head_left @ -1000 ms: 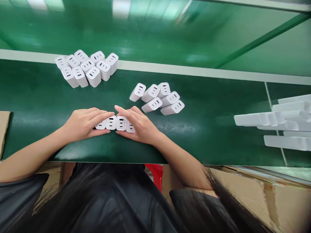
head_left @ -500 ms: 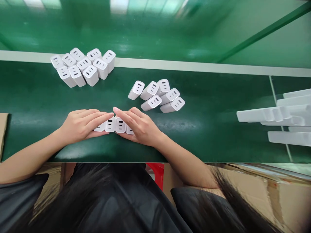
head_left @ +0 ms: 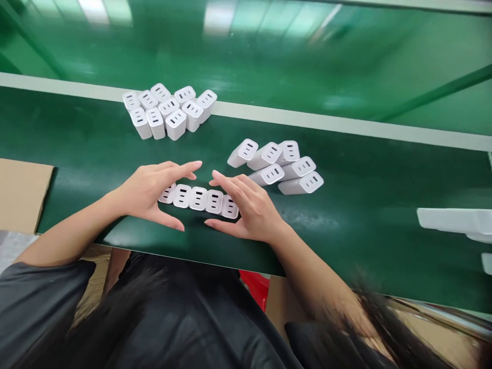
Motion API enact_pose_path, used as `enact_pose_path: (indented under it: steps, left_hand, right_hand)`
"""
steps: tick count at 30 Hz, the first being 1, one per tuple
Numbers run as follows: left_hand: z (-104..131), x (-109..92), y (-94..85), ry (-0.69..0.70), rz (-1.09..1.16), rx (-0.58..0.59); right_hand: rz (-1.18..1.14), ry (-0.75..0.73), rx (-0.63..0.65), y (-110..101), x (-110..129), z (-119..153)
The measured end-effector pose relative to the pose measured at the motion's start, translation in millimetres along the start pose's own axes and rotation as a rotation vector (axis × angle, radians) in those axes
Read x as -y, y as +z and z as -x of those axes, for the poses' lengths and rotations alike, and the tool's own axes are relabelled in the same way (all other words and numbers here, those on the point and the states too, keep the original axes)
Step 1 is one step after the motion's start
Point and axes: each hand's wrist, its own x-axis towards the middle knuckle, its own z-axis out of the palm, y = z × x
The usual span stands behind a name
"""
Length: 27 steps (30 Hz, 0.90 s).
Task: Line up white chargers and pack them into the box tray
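Note:
A row of several white chargers (head_left: 198, 199) stands side by side on the green table, port faces up. My left hand (head_left: 151, 189) is at the row's left end, thumb and fingers spread wide apart, partly covering the end charger. At the right end, my right hand (head_left: 249, 207) curves around the last charger (head_left: 230, 207) with its thumb and fingers apart; I cannot tell whether it touches it. Behind my right hand stands a loose cluster of white chargers (head_left: 302, 167), some leaning. Another group of the same chargers (head_left: 176, 125) is bunched farther back on the left.
A pale strip (head_left: 307, 118) runs along the back of the green table (head_left: 357, 225), below a shiny green panel (head_left: 269, 61). White plastic pieces (head_left: 453, 220) lie at the right. A cardboard sheet (head_left: 25, 195) rests at the left edge.
Both hands have opened and their fingers have drawn off the row, so more of its chargers show. The camera view has shifted and tilted; the other groups look unchanged.

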Motion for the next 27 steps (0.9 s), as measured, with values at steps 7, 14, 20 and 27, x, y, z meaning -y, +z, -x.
enact_pose_path:
  steps: [7, 14, 20, 27]
  left_hand:
    - [3, 8, -20.0, -0.06, -0.045, 0.141]
    - [4, 9, -23.6, -0.132, -0.122, 0.25]
    - [3, 9, -18.4, -0.098, -0.147, 0.267]
    - [2, 8, -13.6, -0.099, -0.158, 0.294]
  right_hand:
    - [0.034, -0.003, 0.018, 2, -1, 1]
    - [0.052, 0.001, 0.008, 0, -4, 0]
    - [0.062, -0.006, 0.049, 4, -4, 1]
    - [0.05, -0.017, 0.041, 9, -6, 1]
